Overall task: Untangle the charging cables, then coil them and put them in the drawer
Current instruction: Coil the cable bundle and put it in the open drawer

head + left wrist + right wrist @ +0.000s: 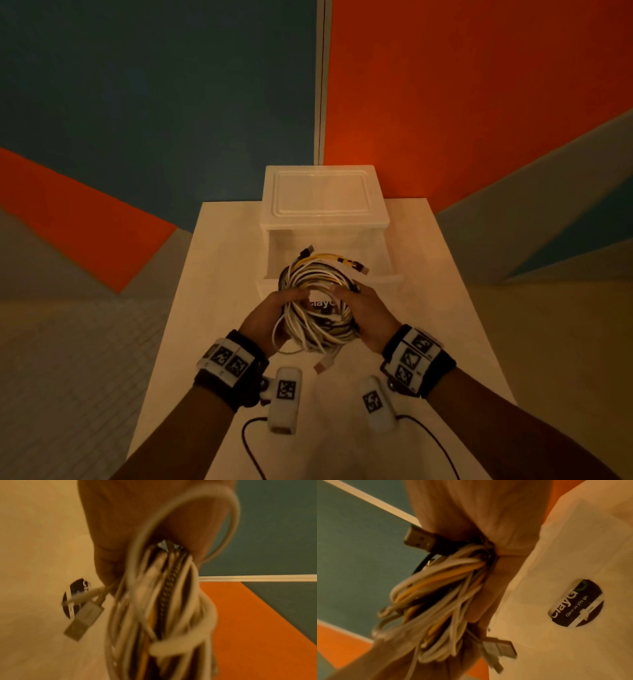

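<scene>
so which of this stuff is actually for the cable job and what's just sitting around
For the job:
- coiled cables, held by left hand and right hand
- open drawer

Just there:
- round sticker
- white table

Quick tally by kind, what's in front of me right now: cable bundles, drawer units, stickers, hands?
Coiled bundle of white, yellow and dark cables: 1
White plastic drawer unit: 1
Round black sticker: 1
Hands gripping the bundle, left hand and right hand: 2
Total: 5
The separate cables inside the bundle cannot be counted.
</scene>
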Demonstrator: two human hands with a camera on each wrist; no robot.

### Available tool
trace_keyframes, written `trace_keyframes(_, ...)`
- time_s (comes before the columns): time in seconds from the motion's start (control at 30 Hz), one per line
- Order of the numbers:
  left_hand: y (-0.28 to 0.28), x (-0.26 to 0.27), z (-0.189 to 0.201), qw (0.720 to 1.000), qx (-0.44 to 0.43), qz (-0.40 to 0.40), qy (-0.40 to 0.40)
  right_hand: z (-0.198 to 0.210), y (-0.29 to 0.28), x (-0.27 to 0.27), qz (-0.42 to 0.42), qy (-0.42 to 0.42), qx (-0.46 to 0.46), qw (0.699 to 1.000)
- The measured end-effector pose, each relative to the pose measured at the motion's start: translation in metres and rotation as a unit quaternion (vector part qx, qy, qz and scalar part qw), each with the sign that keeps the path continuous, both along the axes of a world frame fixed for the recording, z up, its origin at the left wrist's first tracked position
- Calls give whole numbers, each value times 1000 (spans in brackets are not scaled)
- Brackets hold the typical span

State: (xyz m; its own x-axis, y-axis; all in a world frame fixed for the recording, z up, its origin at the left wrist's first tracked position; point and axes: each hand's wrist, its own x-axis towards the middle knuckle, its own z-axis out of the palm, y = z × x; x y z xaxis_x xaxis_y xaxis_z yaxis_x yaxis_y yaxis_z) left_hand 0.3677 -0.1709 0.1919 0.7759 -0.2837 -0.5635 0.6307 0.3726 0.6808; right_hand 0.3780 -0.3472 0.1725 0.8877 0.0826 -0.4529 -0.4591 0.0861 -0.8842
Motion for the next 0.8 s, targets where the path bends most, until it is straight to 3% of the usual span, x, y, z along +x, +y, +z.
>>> trace_keyframes(0.27, -21, 60, 0, 999, -47, 21, 18, -6, -13, 101, 51, 181, -64, 980)
trace_keyframes(0.4, -8, 85, -40, 988, 141, 4, 70, -26, -18, 151, 20, 199, -86, 976)
trace_keyframes(0.47, 1, 87, -65, 974, 219, 18, 55, -46, -23, 173, 38, 200, -116, 972)
trace_keyframes(0.57, 12, 80, -94, 918, 387, 61, -64, -59, -25, 193, 110, 156, -234, 953)
trace_keyframes(0.63, 14, 74, -101, 874, 471, 52, -107, -70, -23, 201, 174, 120, -334, 918)
trace_keyframes(0.7, 13, 70, -102, 840, 522, 38, -141, -124, -35, 228, 218, 77, -416, 880)
trace_keyframes(0.8, 10, 69, -105, 811, 558, 45, -169, -210, -48, 266, 204, 60, -492, 844)
